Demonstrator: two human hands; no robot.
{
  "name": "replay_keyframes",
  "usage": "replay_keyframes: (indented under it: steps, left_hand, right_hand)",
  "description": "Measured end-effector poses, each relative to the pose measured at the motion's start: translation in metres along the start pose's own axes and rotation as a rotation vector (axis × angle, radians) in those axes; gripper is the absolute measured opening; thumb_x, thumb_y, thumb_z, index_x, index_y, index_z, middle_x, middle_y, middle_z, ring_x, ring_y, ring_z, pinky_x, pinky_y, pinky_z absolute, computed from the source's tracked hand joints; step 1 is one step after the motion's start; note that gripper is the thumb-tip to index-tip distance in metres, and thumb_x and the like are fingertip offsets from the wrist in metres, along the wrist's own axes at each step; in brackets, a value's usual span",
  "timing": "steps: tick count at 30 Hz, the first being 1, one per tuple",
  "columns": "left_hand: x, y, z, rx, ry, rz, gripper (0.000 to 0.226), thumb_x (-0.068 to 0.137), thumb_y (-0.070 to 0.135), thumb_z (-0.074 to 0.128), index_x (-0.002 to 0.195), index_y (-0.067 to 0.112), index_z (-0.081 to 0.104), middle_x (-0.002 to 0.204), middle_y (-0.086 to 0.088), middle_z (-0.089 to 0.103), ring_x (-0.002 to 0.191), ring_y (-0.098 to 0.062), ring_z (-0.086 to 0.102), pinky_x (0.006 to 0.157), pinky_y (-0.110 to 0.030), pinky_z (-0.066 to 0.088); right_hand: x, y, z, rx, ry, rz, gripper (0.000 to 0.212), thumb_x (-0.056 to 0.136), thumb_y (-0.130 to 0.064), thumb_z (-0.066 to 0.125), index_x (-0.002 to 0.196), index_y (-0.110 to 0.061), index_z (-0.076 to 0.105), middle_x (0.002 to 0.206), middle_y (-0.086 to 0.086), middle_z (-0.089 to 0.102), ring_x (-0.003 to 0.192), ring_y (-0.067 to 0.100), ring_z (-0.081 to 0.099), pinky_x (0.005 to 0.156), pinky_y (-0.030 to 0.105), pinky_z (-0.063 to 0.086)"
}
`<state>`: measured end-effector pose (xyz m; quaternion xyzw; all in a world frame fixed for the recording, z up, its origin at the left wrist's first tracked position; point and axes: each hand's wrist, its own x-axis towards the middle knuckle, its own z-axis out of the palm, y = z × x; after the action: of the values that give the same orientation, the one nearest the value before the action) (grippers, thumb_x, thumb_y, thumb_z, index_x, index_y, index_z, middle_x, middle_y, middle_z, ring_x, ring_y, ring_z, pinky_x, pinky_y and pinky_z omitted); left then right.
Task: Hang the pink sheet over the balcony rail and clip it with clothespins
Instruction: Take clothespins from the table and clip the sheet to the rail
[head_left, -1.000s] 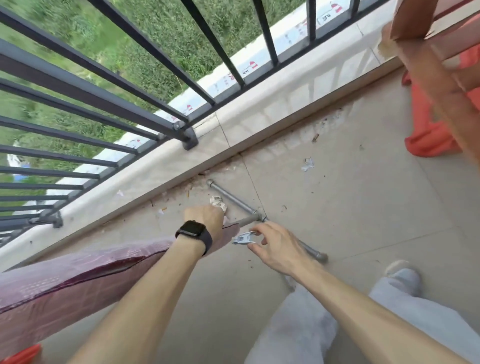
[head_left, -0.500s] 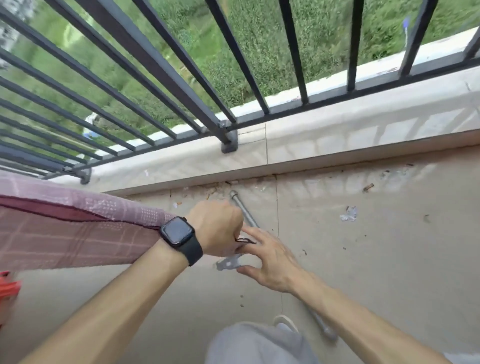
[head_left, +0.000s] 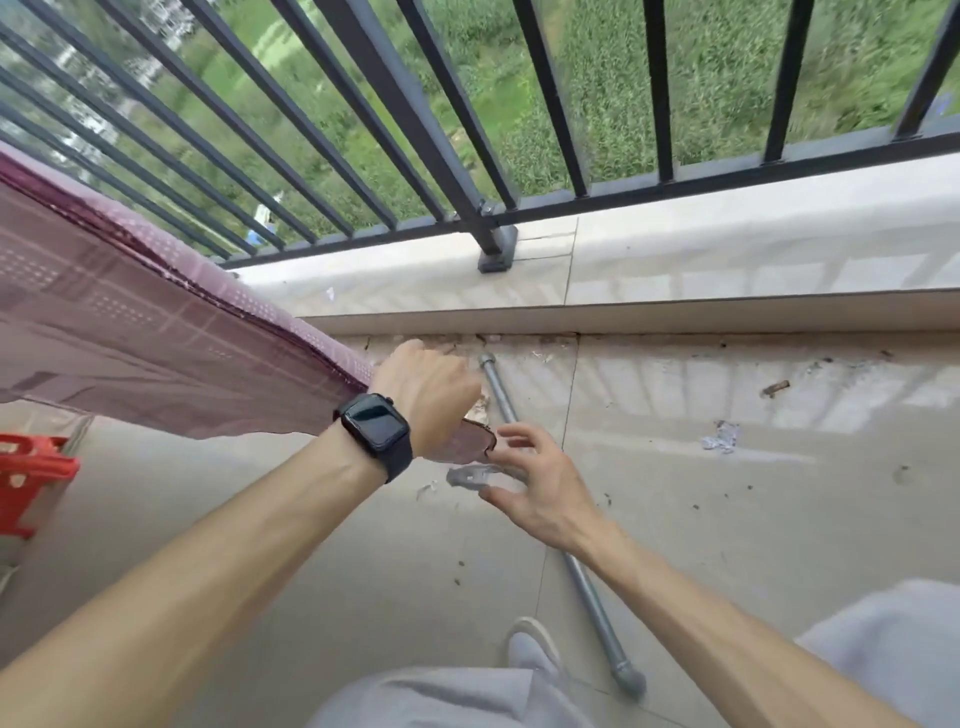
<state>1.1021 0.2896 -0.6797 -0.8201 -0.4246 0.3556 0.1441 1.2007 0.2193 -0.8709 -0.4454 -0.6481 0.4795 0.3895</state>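
The pink patterned sheet (head_left: 130, 338) stretches in from the left, and my left hand (head_left: 431, 395), with a black watch on its wrist, grips the sheet's corner in a fist. Just to its right, my right hand (head_left: 545, 483) has its fingers spread and pinches a clear grey clothespin (head_left: 470, 475) between thumb and fingers, right under the sheet corner. The clothespin is blurred. Beyond both hands runs the black balcony rail (head_left: 395, 104), with its post bolted to a pale ledge (head_left: 727, 260). Both hands are low, near the floor in front of the ledge.
A grey metal pipe (head_left: 587, 582) lies on the tiled floor under my right forearm. A red plastic basket (head_left: 31, 467) stands at the left edge. My grey trouser legs and one shoe (head_left: 530, 649) show at the bottom. Bits of debris (head_left: 719, 441) dot the floor.
My left hand has lifted the sheet corner, and the sheet now slopes up to the left. My right hand stayed beside it with the clothespin, fingers spread wider. The view has swung toward the rail.
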Motion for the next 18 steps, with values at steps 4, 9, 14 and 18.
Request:
replay_keyframes:
  steps: [4, 9, 14, 18]
  left_hand:
    - [-0.002, 0.005, -0.006, 0.043, 0.024, 0.012, 0.033, 0.086, 0.034, 0.059, 0.060, 0.021, 0.042, 0.060, 0.005, 0.049, 0.065, -0.025, 0.060, 0.065, -0.031, 0.035]
    - [0.000, 0.017, -0.010, 0.125, -0.005, -0.002, 0.043, 0.090, 0.013, 0.056, 0.058, 0.021, 0.030, 0.059, 0.007, 0.044, 0.076, -0.021, 0.064, 0.068, -0.033, 0.028]
    - [0.000, 0.027, -0.002, 0.122, -0.044, -0.043, 0.028, 0.096, 0.008, 0.050, 0.071, 0.021, 0.048, 0.073, 0.006, 0.057, 0.081, -0.022, 0.062, 0.067, -0.033, 0.030]
    - [0.005, 0.034, 0.007, 0.092, -0.056, -0.081, 0.031, 0.096, 0.006, 0.047, 0.068, 0.020, 0.040, 0.087, 0.003, 0.066, 0.074, -0.022, 0.056, 0.060, -0.031, 0.030]
  right_hand:
    - [-0.010, 0.005, -0.005, -0.001, -0.006, -0.007, 0.033, 0.076, -0.041, 0.080, 0.102, -0.022, 0.077, 0.136, -0.011, 0.046, 0.108, 0.011, 0.054, 0.095, 0.027, 0.048]
    - [-0.007, -0.010, 0.004, -0.038, 0.097, -0.071, 0.032, 0.080, -0.033, 0.081, 0.106, -0.016, 0.076, 0.118, -0.002, 0.062, 0.106, 0.017, 0.058, 0.094, 0.029, 0.048]
    - [-0.006, -0.005, 0.005, -0.030, 0.064, -0.003, 0.030, 0.080, -0.030, 0.082, 0.106, -0.014, 0.078, 0.108, -0.003, 0.064, 0.105, 0.013, 0.056, 0.093, 0.018, 0.041]
    - [0.006, -0.002, 0.003, -0.047, 0.018, 0.009, 0.032, 0.079, -0.029, 0.082, 0.107, -0.014, 0.078, 0.108, -0.001, 0.064, 0.104, 0.016, 0.058, 0.092, 0.023, 0.043]
